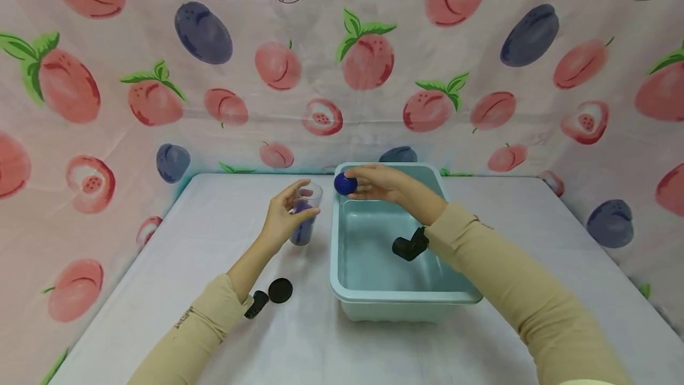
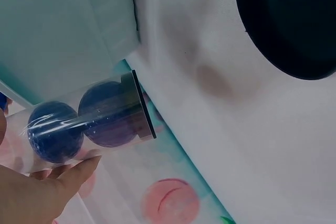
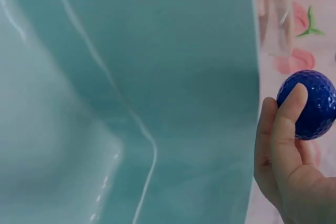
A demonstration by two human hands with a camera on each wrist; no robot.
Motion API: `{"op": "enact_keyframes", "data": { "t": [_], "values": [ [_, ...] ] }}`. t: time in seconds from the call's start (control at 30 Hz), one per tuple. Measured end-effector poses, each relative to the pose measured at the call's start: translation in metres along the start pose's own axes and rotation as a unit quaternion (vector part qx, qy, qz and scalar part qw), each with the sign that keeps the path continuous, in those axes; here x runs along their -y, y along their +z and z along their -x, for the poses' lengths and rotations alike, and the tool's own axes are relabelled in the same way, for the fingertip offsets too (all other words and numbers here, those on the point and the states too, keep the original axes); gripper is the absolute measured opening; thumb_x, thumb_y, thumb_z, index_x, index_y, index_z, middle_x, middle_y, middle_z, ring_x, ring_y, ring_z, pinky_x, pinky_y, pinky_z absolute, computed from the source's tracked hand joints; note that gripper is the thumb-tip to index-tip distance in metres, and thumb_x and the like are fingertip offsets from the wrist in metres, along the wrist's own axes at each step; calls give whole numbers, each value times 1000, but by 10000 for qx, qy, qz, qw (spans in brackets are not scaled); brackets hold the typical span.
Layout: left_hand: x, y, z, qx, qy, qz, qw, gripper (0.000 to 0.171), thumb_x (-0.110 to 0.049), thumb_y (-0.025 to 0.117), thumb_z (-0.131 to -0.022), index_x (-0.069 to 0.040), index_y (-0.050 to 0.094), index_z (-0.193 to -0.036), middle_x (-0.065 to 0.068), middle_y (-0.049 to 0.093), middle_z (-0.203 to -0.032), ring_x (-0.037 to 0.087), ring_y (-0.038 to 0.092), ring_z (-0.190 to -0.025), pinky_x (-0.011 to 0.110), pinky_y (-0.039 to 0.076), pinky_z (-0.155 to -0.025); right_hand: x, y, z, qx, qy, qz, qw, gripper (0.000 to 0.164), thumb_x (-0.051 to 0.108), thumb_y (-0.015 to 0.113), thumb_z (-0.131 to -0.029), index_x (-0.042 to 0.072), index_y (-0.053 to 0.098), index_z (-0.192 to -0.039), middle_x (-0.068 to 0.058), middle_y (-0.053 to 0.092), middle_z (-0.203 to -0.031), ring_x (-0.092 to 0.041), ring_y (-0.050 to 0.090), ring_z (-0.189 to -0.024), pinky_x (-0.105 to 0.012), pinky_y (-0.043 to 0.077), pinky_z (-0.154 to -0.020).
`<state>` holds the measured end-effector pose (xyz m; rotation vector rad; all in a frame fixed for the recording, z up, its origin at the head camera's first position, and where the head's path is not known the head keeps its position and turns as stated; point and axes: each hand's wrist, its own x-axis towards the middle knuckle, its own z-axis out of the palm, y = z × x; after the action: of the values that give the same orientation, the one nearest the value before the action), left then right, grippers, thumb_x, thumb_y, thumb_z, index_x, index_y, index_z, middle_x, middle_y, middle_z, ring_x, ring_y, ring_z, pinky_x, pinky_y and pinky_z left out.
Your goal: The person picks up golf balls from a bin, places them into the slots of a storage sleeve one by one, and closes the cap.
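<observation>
My left hand [image 1: 285,215] grips a clear plastic tube [image 2: 23,124] near its open top, holding it upright left of the basin. Inside it, two blue golf balls [image 2: 55,132] are stacked above a black base cap [image 2: 140,106]. With thumb and fingers my right hand [image 1: 382,184] pinches another blue golf ball [image 3: 310,104], held over the basin's far left rim, to the right of the tube's mouth. The dimpled surface of this ball shows in the right wrist view.
A light blue-green basin [image 1: 335,242] stands right of centre on the white-covered table [image 1: 214,236]. A black angled object [image 1: 410,247] lies in it, partly behind the right sleeve. Left of the basin lie a round black lid [image 1: 280,290] and a small black object [image 1: 257,304] beside the left sleeve.
</observation>
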<state>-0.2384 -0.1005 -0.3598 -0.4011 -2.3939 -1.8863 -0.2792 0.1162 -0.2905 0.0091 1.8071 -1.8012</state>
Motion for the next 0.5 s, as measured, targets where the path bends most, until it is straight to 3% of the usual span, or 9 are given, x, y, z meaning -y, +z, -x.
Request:
{"op": "enact_keyframes", "data": {
  "t": [0.2,0.5],
  "values": [
    [-4,3,-2,107,-53,-37,9999,58,-3,69,-83,-9,47,-137,22,57,-126,39,54,-117,49,43,-101,6,14,-3,77,-81,-63,9999,50,18,49,-98,-1,34,-141,-20,39,-140,-25,53,-105,-21,55,-70],
    [-9,5,-4,77,-64,-71,9999,58,-4,71,-82,-8,49,-135,21,59,-123,36,56,-114,49,44,-100,13,33,-6,-229,-201,-297,9991,46,13,55,-95,0,43,-136,-18,38,-142,-29,51,-111,-19,54,-61]
  ]
}}
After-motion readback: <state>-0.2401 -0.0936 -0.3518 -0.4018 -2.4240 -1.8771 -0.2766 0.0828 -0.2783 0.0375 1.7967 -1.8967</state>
